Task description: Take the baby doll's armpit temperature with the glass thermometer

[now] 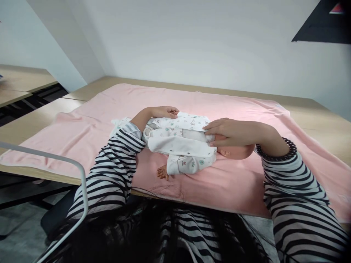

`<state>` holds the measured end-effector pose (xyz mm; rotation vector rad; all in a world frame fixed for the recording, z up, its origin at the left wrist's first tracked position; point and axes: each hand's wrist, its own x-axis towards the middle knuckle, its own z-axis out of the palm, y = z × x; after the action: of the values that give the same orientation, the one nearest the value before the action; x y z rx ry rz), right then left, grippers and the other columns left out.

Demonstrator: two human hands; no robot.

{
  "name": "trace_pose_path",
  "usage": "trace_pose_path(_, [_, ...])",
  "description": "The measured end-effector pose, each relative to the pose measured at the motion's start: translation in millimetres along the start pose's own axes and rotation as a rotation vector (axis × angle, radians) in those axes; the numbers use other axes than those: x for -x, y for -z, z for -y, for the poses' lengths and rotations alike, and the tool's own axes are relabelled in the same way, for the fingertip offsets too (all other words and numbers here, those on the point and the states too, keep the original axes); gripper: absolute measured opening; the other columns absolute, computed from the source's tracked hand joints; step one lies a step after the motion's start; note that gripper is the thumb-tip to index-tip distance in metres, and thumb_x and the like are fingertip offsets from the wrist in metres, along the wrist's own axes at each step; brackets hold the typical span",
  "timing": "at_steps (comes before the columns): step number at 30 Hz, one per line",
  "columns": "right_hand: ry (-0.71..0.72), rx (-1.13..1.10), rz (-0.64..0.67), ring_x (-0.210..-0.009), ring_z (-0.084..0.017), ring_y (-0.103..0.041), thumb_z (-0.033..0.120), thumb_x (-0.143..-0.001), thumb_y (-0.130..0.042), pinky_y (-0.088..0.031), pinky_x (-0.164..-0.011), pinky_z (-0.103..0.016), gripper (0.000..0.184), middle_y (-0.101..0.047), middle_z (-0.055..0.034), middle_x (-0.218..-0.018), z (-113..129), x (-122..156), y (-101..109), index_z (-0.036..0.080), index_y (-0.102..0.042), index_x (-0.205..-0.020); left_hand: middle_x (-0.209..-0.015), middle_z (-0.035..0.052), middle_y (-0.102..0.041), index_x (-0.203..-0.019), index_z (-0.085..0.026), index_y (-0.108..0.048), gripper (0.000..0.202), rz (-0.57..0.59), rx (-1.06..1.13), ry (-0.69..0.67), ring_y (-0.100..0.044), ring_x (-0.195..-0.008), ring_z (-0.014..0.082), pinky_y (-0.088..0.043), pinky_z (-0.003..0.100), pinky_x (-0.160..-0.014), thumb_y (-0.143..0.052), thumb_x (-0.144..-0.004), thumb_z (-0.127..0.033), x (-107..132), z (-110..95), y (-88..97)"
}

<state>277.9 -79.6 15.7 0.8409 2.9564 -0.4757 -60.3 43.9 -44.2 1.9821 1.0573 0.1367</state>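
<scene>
A baby doll (pixel 237 151) lies on its back, head to the right, on a pink blanket (pixel 227 190). It wears a white printed baby top (pixel 186 146) whose front flaps lie apart lengthwise, with a paler layer showing between them. My left hand (pixel 163 111) is closed around the doll's far hand at the sleeve's cuff; the fingertips are partly hidden. My right hand (pixel 233 131) rests over the doll's neck and face, fingers stretched out onto the top's collar and thumb apart from them. The doll's near hand sticks out of its sleeve (pixel 189 165).
The blanket covers most of a wooden table (pixel 320 109) that stands by a white wall (pixel 175 44). Another table (pixel 24 76) is at the far left. A pale curved bar (pixel 83 182) crosses the lower left, and a dark panel (pixel 326 25) hangs upper right.
</scene>
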Motion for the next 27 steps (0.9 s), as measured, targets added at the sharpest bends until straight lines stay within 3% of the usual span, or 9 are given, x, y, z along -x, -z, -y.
trace_pose_path(4, [-0.013, 0.074, -0.018, -0.138, -0.038, -0.062, 0.061, -0.104, -0.053, -0.047, -0.117, -0.056, 0.056, -0.069, -0.0128, -0.147, -4, -1, 2, 0.023, -0.074, -0.138, -0.162, 0.0188, -0.048, -0.15, -0.021, -0.047, 0.087, -0.019, 0.117, -0.052, -0.05, -0.146, 0.0316, -0.047, 0.036, -0.117, -0.08, -0.077, -0.058, -2, 9, 0.9])
trace_pose_path(7, [-0.042, 0.108, -0.052, -0.141, -0.038, -0.06, 0.064, -0.104, -0.051, -0.047, -0.119, -0.055, 0.065, -0.064, -0.015, -0.153, -10, -2, 4, 0.02, -0.067, -0.149, -0.161, 0.0177, -0.047, -0.15, -0.027, -0.04, 0.095, 0.051, 0.179, -0.1, -0.052, -0.146, 0.0308, -0.049, 0.037, -0.113, -0.086, -0.073, -0.058, -5, 18, 5.9])
trace_pose_path(10, [-0.086, 0.101, -0.061, -0.144, -0.041, -0.056, 0.07, -0.102, -0.05, -0.046, -0.12, -0.058, 0.074, -0.059, -0.0166, -0.159, -16, -2, 6, 0.019, -0.062, -0.154, -0.152, 0.0157, -0.054, -0.136, -0.026, -0.048, 0.101, 0.155, 0.202, -0.191, -0.053, -0.142, 0.0337, -0.05, 0.036, -0.111, -0.097, -0.054, -0.062, -8, 24, 11.2])
trace_pose_path(14, [-0.193, 0.123, -0.114, -0.151, -0.046, -0.048, 0.075, -0.098, -0.052, -0.04, -0.124, -0.062, 0.087, -0.05, -0.0193, -0.166, -23, -3, 5, 0.017, -0.051, -0.162, -0.137, 0.014, -0.062, -0.119, -0.024, -0.057, 0.108, 0.201, 0.208, -0.224, -0.056, -0.133, 0.0373, -0.053, 0.036, -0.107, -0.101, -0.032, -0.07, -5, 23, 14.4])
trace_pose_path(16, [-0.249, 0.173, -0.131, -0.152, -0.047, -0.046, 0.076, -0.098, -0.049, -0.037, -0.126, -0.064, 0.093, -0.047, -0.0222, -0.167, -24, -3, 3, 0.013, -0.045, -0.165, -0.136, 0.013, -0.062, -0.12, -0.024, -0.058, 0.107, 0.242, 0.22, -0.223, -0.058, -0.13, 0.0368, -0.054, 0.036, -0.105, -0.101, -0.033, -0.069, -3, 22, 15.0])
trace_pose_path(20, [-0.306, 0.219, -0.16, -0.155, -0.049, -0.042, 0.076, -0.098, -0.047, -0.034, -0.128, -0.065, 0.091, -0.049, -0.0221, -0.166, -26, -5, 0, 0.014, -0.046, -0.165, -0.135, 0.0097, -0.064, -0.121, -0.025, -0.059, 0.085, 0.281, 0.185, -0.227, -0.063, -0.123, 0.0318, -0.056, 0.035, -0.101, -0.102, -0.052, -0.05, -2, 23, 16.0])
trace_pose_path(23, [-0.302, 0.213, -0.165, -0.155, -0.048, -0.042, 0.076, -0.097, -0.049, -0.034, -0.127, -0.065, 0.087, -0.052, -0.0196, -0.163, -26, -6, -2, 0.019, -0.049, -0.163, -0.132, 0.0094, -0.066, -0.117, -0.026, -0.062, 0.072, 0.215, 0.176, -0.214, -0.066, -0.118, 0.0313, -0.057, 0.036, -0.097, -0.1, -0.058, -0.044, -1, 23, 15.3])
trace_pose_path(27, [-0.287, 0.22, -0.15, -0.153, -0.049, -0.044, 0.077, -0.098, -0.048, -0.036, -0.124, -0.066, 0.085, -0.055, -0.0212, -0.161, -25, -6, -2, 0.018, -0.054, -0.159, -0.126, 0.0107, -0.069, -0.11, -0.023, -0.064, 0.06, 0.121, 0.167, -0.158, -0.067, -0.115, 0.0315, -0.056, 0.037, -0.097, -0.095, -0.065, -0.049, 3, 19, 12.4])
